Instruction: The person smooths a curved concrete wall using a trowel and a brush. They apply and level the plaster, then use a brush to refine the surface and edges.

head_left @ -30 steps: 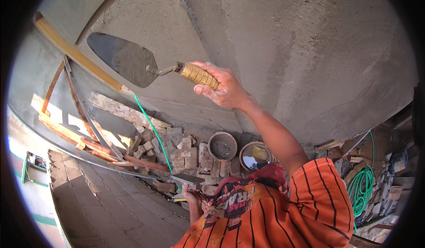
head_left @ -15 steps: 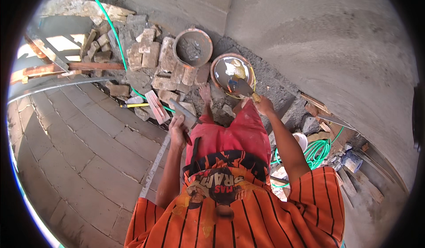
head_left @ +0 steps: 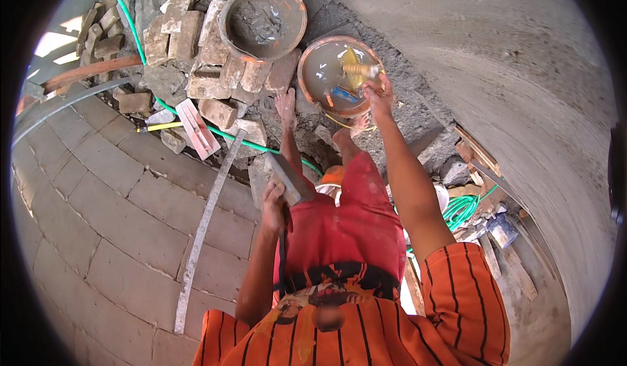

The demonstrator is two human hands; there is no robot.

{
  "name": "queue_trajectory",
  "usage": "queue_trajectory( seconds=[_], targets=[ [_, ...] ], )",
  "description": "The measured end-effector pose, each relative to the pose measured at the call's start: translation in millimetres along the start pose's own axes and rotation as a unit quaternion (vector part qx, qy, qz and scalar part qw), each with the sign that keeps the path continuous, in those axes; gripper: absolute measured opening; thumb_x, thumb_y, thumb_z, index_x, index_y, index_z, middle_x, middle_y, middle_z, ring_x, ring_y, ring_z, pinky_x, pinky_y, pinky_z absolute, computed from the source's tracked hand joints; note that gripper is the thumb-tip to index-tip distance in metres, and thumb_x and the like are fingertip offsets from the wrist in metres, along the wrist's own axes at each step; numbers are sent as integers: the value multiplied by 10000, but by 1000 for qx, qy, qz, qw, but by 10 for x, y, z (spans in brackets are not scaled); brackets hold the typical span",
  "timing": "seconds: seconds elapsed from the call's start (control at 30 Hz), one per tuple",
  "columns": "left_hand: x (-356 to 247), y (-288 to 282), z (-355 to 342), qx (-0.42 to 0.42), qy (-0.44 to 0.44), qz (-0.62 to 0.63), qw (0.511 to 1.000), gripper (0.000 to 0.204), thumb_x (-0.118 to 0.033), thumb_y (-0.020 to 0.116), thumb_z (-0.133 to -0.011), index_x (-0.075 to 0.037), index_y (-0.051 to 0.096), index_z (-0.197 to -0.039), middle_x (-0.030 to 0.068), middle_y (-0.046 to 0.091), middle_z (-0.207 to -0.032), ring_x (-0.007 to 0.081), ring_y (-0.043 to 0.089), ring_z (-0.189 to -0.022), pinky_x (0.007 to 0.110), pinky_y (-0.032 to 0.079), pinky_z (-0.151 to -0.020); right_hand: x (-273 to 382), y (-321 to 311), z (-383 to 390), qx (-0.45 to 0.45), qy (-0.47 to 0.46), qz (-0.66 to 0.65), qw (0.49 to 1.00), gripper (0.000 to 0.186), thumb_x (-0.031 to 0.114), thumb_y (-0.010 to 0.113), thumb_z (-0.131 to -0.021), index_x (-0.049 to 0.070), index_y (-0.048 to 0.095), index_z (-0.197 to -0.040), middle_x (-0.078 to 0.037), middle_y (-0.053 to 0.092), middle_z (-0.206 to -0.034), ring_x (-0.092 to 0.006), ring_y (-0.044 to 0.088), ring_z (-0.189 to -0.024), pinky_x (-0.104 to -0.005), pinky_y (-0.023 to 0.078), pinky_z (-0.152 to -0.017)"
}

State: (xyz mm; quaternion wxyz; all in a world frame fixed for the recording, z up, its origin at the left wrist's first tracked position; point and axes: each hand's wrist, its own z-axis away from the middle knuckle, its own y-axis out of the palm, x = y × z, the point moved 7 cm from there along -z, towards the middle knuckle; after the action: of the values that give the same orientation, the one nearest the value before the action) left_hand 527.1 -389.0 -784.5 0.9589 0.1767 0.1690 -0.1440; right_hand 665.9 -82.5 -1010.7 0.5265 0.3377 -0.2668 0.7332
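Note:
My left hand [head_left: 274, 203] is closed around a grey rectangular plastering float [head_left: 289, 178], held on edge over my left thigh. At the rim of the water bucket [head_left: 312, 95], my right hand [head_left: 379, 95] is closed at one end of a tan, blurred handle [head_left: 361, 69]. Whatever is at the handle's other end cannot be made out. Inside that bucket are cloudy water, something yellow [head_left: 351, 58] and a small blue item [head_left: 345, 94]. Beside it, the mortar bucket [head_left: 230, 45] contains wet grey mortar [head_left: 261, 23].
Broken bricks [head_left: 186, 33] are piled left of the buckets. A pinkish float [head_left: 197, 129] lies near a green hose [head_left: 134, 33]. One long metal straightedge [head_left: 202, 235] rests over the block wall [head_left: 124, 255] at left. A curved plastered wall [head_left: 509, 72] rises at right, above a coiled hose [head_left: 462, 210].
My right hand has moved up to the water bucket's rim; the trowel blade seen before no longer shows. The grey float has turned in my left hand. The whole view has shifted.

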Motion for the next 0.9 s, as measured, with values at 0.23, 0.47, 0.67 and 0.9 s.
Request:
queue_trajectory(
  seconds=[0.23, 0.47, 0.67, 0.9],
  targets=[
    [132, -708, 67, -62, 11, 54, 997, 360, -213, 525, -874, -11, 486, -1168, 63, 586, -1092, 173, 568, -1014, 317, 431, -906, -564, 191, -250, 62, -67, 579, 810, 530, 216, 699, -791, 179, 483, -1273, -170, 605, -1139, -378, 573, -1078, -488, 440, -930],
    [-5, -875, 92, -123, 60, -9, 991, 518, -399, 550, -800, -47, 485, -1175, 67, 574, -1018, 218, 576, -916, 314, 478, -717, -512, 347, -274, 100, 76, 594, 795, 593, 276, 716, -781, 80, 442, -1269, -193, 628, -1086, -371, 592, -1061, -487, 462, -902],
    [-513, -269, 375, -4, 99, 57, 993, 348, -222, 541, -886, -11, 497, -1160, 68, 585, -1101, 168, 558, -1021, 317, 417, -922, 176, 89, 327, 55, 56, 389, 918, 550, 256, 647, -805, 56, 420, -1265, -192, 613, -1121, -358, 619, -1000, -425, 493, -833],
    [-859, -53, 353, 34, 138, 26, 990, 382, -249, 580, -869, -11, 505, -1158, 71, 594, -1089, 166, 570, -995, 310, 432, -915, 337, 296, 84, 103, 62, 474, 872, 543, 469, 392, -933, 93, 420, -1323, -242, 521, -1264, -421, 485, -1182, -477, 394, -985]
  ],
)
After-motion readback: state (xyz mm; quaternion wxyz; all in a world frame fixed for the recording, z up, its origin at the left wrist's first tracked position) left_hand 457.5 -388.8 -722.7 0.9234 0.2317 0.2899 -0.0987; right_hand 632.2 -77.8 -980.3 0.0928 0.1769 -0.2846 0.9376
